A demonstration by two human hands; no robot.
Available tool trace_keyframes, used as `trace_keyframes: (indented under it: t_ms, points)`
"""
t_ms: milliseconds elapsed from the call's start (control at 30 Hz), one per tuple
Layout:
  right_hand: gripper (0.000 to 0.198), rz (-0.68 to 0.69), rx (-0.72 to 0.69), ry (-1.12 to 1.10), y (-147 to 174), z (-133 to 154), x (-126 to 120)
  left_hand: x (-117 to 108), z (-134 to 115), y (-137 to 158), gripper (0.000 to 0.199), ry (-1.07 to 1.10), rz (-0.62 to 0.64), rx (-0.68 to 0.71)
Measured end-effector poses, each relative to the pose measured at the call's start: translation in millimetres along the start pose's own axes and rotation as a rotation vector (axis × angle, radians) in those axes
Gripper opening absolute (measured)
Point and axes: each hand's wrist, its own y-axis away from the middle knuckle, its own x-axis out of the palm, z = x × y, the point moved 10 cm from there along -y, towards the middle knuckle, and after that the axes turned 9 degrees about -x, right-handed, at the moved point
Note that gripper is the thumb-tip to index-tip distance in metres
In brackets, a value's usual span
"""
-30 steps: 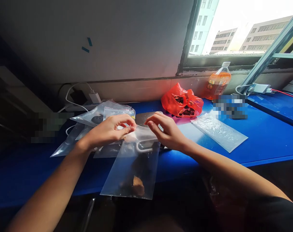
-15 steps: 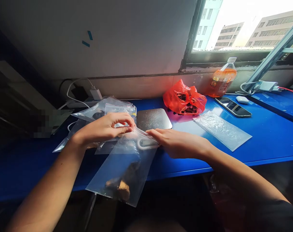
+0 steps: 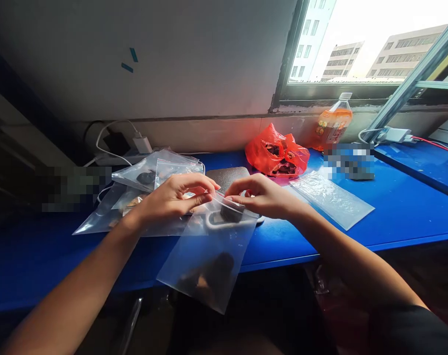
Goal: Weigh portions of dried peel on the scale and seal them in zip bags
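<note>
My left hand (image 3: 181,196) pinches the top edge of a clear zip bag (image 3: 209,251). On the same edge, a little to the right, my right hand (image 3: 258,195) pinches too. The bag hangs down past the table's front edge, with dark and tan chunks (image 3: 205,281) at its bottom. Behind it stands a small scale with a metal plate (image 3: 227,178); its pale front shows partly through the plastic. Several other clear bags (image 3: 135,170), some holding dark or tan pieces, lie in a pile behind and left of my left hand.
On the blue table (image 3: 283,246), a red plastic bag (image 3: 277,153) of dark brown pieces stands behind my right hand. A stack of flat clear bags (image 3: 334,199) lies to its right. A bottle of orange drink (image 3: 332,123) and a white plug (image 3: 396,134) are farther back.
My right hand has moved from the bag's right corner inward along its top edge, now closer to my left hand. The hanging bag has shifted right, and the view has turned slightly.
</note>
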Motion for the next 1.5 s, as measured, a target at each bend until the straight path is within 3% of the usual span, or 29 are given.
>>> trace_keyframes:
  t_ms: [100,167,200,300,367,533,667,800,900,1000,1233,1333,1500]
  points:
    - [0.044,-0.079,-0.034,0.016,1.9,7.5,-7.5,-5.7,3.0,-0.7,0.016,0.06,-0.06,-0.034]
    - [0.039,-0.161,-0.032,-0.002,5.3,8.0,-18.1,-15.1,5.5,-0.2,0.014,0.079,-0.149,-0.057]
    - [0.035,-0.158,-0.016,-0.017,6.6,5.7,-19.0,-19.5,6.9,0.3,0.014,0.087,-0.19,-0.069]
    - [0.052,-0.056,0.03,-0.056,8.0,-3.2,-10.8,-27.0,11.1,0.8,0.017,0.13,-0.267,-0.102]
    - [0.053,-0.03,0.036,-0.099,7.3,-8.0,-7.9,-28.5,13.4,-0.2,0.023,0.174,-0.285,-0.114]
    - [0.049,-0.14,0.029,-0.161,4.9,-14.4,-20.3,-33.1,23.4,-3.2,0.025,0.248,-0.338,-0.166]
    - [0.044,-0.103,0.004,0.071,5.2,-5.1,-19.1,-26.4,20.5,-4.6,0.02,0.19,-0.293,-0.123]
    - [0.039,-0.064,-0.098,0.31,4.1,11.7,-6.3,-9.8,-0.3,2.2,0.013,0.026,-0.269,0.003]
    - [0.03,-0.07,-0.184,0.297,2.5,17.9,4.1,8.3,-19.8,9.5,0.012,-0.101,-0.251,0.109]
    - [0.031,-0.116,-0.198,0.262,1.5,15.3,6.7,20.9,-22.0,11.1,0.007,-0.127,-0.233,0.108]
    - [0.036,-0.209,-0.131,0.234,1.1,5.7,7.7,17.7,-2.2,5.1,0.022,0.017,-0.296,-0.03]
    - [0.036,-0.246,-0.109,0.25,2.2,4.7,7.3,16.9,-3.5,4.1,0.021,-0.071,-0.289,-0.067]
    - [0.035,-0.282,-0.107,0.265,2.8,3.9,6.4,16.5,-17.2,5.6,0.023,-0.303,-0.297,0.031]
